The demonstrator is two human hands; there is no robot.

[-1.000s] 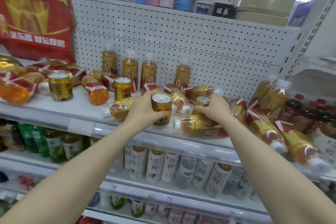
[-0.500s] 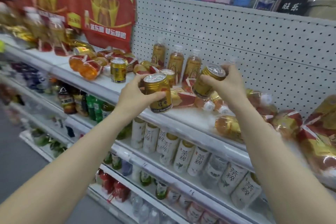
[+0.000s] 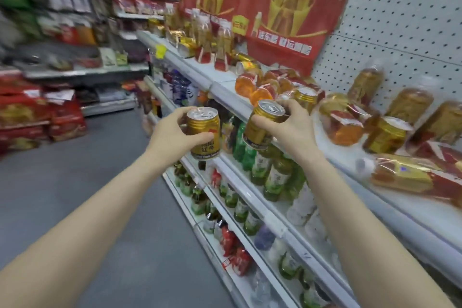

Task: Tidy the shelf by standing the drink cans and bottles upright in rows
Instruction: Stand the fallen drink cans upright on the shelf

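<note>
White shelf [image 3: 221, 80]: toppled bottles [image 3: 405, 177], upright gold can [image 3: 385, 135], red carton [image 3: 287, 20] behind.

You are looking along a shop aisle with a plain grey floor [image 3: 82, 195]. On your right runs a white shelf [image 3: 222, 81] backed by white pegboard [image 3: 405, 40], with a red poster [image 3: 287, 20] hung against it. Across the aisle, blurred racks [image 3: 85, 74] carry packets, and red packs [image 3: 27, 112] sit stacked low. The light is bright and even.
</note>
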